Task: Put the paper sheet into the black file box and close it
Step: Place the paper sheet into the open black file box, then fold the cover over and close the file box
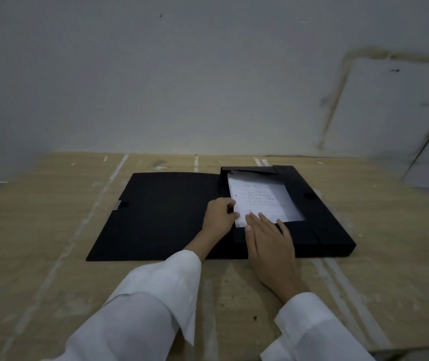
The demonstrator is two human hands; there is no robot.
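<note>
The black file box [320,225] lies open on the cardboard-covered table, its flat lid [156,214] folded out to the left. A white printed paper sheet [263,199] lies inside the box tray, slightly crooked. My left hand [218,217] pinches the sheet's left edge at the tray's left wall. My right hand [270,243] rests flat with fingers spread, its fingertips pressing on the sheet's near edge and its palm over the box's front wall.
Brown cardboard [51,256] with tape strips covers the table. A pale wall stands close behind. A white board [390,108] leans against the wall at the back right. The lid has a small clasp [117,205] on its left edge.
</note>
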